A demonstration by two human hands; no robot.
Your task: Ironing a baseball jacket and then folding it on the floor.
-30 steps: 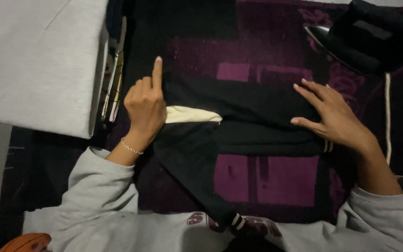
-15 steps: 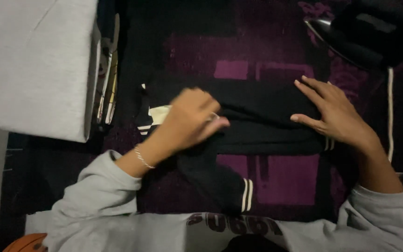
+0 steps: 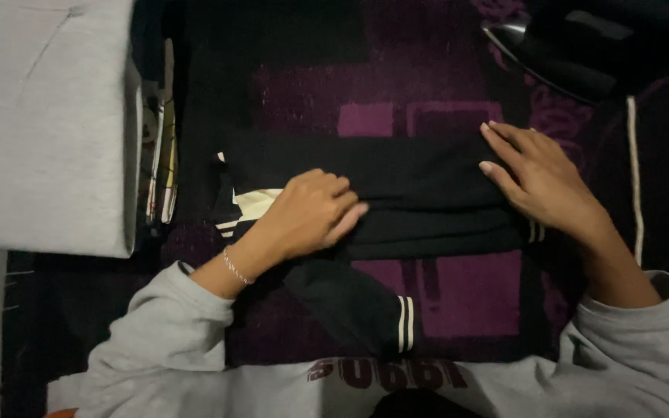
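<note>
- Left hand [image 3: 307,213] lies palm down, fingers together, pointing right; thin bracelet on its wrist.
- Right hand [image 3: 536,179] rests flat, fingers spread, pointing up-left.

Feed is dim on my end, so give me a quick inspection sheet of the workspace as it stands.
Surface: dark cloth with purple blocks, mostly covered.
Job's things: black garment folded into a band; its striped-cuff sleeve hangs toward the person; cream lining shows at the left end.
Clutter: grey folded fabric, thin stack beside it.
Grippers: left hand and right hand press flat on the garment.
Cables: white cord at right.
Surroundings: iron top right.
</note>
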